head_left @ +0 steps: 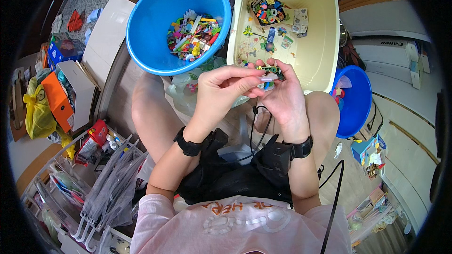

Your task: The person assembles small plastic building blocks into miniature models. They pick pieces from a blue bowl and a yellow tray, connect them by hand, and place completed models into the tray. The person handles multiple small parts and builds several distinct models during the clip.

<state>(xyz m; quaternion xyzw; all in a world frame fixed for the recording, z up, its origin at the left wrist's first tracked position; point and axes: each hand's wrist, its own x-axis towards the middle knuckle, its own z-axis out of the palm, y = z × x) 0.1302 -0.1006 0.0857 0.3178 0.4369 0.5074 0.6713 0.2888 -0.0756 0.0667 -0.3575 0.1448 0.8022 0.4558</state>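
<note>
1. The left hand [221, 89] and right hand [282, 96] meet in front of the person's chest, above the knees, fingertips touching.
2. Between them sits a small toy piece [270, 70], dark green with yellow bits; both hands pinch it, the left from the left side with thumb and forefinger, the right cradling it from below and behind.
3. A small pale part [266, 79] shows just under the toy piece, between the fingertips; which hand holds it I cannot tell.
4. Each wrist wears a black band [188, 146], with black cables running down to the lap.
5. Just beyond the hands stands a cream tub [320, 28], holding a scatter of small coloured toys toward its far left corner.
6. Left of it, touching or nearly so, is a blue bucket [150, 23] with a heap of mixed plastic bits at its bottom.
7. A smaller blue bucket [360, 99] stands by the right knee.
8. A clear plastic bag [181, 87] lies between the knees, under the left hand.
</note>
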